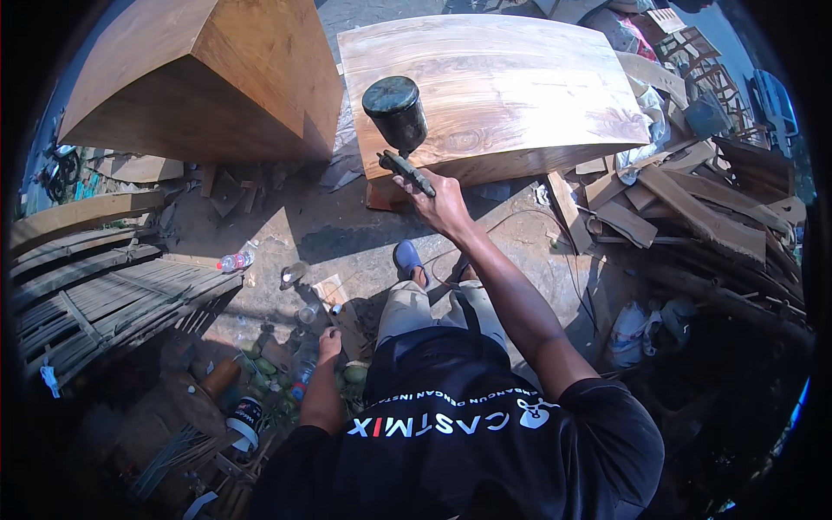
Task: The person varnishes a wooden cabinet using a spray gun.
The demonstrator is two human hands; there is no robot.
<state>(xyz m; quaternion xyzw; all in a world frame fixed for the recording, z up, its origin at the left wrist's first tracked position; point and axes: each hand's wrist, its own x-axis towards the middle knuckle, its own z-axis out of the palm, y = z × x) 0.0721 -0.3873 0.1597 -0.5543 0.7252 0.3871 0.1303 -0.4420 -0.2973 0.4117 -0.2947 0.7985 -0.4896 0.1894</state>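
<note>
My right hand (440,204) is stretched forward and shut on the handle of a dark spray gun (406,170). Its round black cup (395,109) stands over the near left edge of a large pale wooden slab (511,82). My left hand (329,345) hangs low by my side above the littered ground, its fingers curled; whether it holds anything is not visible. My blue shoe (407,258) rests on the concrete just in front of the slab.
A big brown wooden box form (208,78) stands at the upper left. Scrap boards (685,199) pile up on the right, bamboo slats (104,295) lie on the left. A plastic bottle (236,260), cans (247,420) and a white bag (628,329) lie on the ground.
</note>
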